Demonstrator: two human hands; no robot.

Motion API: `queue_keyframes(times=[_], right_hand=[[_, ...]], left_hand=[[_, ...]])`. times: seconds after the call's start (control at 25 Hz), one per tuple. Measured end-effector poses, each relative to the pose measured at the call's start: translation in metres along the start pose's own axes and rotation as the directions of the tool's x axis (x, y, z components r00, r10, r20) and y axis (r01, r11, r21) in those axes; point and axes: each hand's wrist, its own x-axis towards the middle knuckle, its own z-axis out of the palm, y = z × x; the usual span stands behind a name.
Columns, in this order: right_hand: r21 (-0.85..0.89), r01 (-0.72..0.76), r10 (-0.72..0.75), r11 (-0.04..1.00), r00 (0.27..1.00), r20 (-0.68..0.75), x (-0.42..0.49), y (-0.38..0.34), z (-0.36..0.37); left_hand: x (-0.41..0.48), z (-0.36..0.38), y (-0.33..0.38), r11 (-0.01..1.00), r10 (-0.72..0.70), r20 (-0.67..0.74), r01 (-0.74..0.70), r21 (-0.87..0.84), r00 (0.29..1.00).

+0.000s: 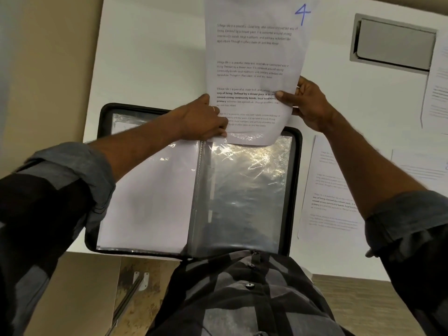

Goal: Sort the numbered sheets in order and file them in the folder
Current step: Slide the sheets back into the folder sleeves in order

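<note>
A black folder (294, 190) lies open on the white table in front of me, with clear plastic sleeves; its left page holds white paper, its right sleeve (247, 190) looks see-through and shiny. A printed sheet marked 4 (254, 57) in blue stands above the right sleeve, its bottom edge at the sleeve's top opening. My right hand (308, 105) pinches the sheet's right edge, thumb on the text. My left hand (206, 120) pinches the top of the sleeve next to the sheet's lower left corner.
More printed sheets lie on the table right of the folder: one close by (332, 190) and others at the far right (436, 98). A grey recessed hatch (392, 42) sits in the table at the back right. The table's front edge runs just below the folder.
</note>
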Motion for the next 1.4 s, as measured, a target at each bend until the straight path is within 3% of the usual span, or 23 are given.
queue_keyframes(times=[0.08,0.16,0.2,0.28,0.32,0.4,0.52,0.64,0.72,0.88,1.0,1.16,1.32,1.4], right_hand=[[-0.034,-0.003,0.004,0.999,1.0,0.019,-0.003,0.0,0.001],[-0.073,-0.009,0.012,0.997,0.999,0.036,-0.004,0.004,0.002],[-0.094,-0.017,0.02,0.995,0.999,0.037,-0.007,0.006,0.002],[-0.112,-0.035,0.039,0.993,0.999,0.032,-0.011,0.012,0.002],[-0.088,-0.038,0.04,0.995,0.999,0.029,-0.013,0.016,0.003],[0.026,-0.021,0.021,0.999,1.0,-0.003,-0.017,0.022,0.009],[0.074,-0.002,0.006,0.997,0.999,-0.045,-0.017,0.028,0.021],[-0.009,-0.016,0.016,1.0,0.999,-0.037,-0.016,0.029,0.023],[0.033,-0.015,0.016,0.999,0.998,-0.053,-0.016,0.023,0.02],[0.052,0.007,0.001,0.999,0.989,-0.15,-0.014,0.009,0.005],[-0.006,-0.031,0.03,1.0,0.993,-0.111,-0.013,0.012,-0.004],[-0.058,-0.11,0.107,0.992,0.993,-0.056,-0.01,0.011,-0.013],[-0.064,-0.105,0.097,0.992,0.989,-0.115,0.001,-0.009,-0.014],[-0.072,-0.094,0.087,0.993,0.991,-0.098,0.003,-0.014,-0.01]], left_hand=[[-0.002,0.0,0.001,0.996,-0.026,-0.053,0.021,-0.089,0.998],[-0.008,0.007,-0.006,0.946,-0.153,-0.208,0.083,-0.313,0.966],[-0.01,0.013,-0.009,0.876,-0.278,-0.274,0.126,-0.466,0.921],[-0.01,0.023,-0.011,0.641,-0.558,-0.309,0.163,-0.75,0.77],[-0.007,0.026,-0.011,0.502,-0.667,-0.256,0.168,-0.848,0.7],[-0.001,0.028,-0.012,0.25,-0.771,-0.085,0.177,-0.952,0.631],[0.009,0.026,-0.016,-0.017,-0.768,0.118,0.164,-0.986,0.629],[0.012,0.022,-0.015,-0.071,-0.733,0.134,0.121,-0.99,0.667],[0.009,0.021,-0.011,-0.068,-0.736,0.101,0.076,-0.995,0.669],[0.003,0.025,-0.003,0.12,-0.696,0.059,0.197,-0.973,0.716],[0.003,0.025,-0.003,0.202,-0.68,0.037,0.236,-0.951,0.732],[0.005,0.021,-0.008,0.067,-0.725,0.07,0.171,-0.983,0.685],[0.007,0.024,-0.006,0.009,-0.683,0.13,0.186,-0.982,0.719],[0.006,0.023,-0.009,-0.134,-0.689,0.165,0.1,-0.986,0.706]])
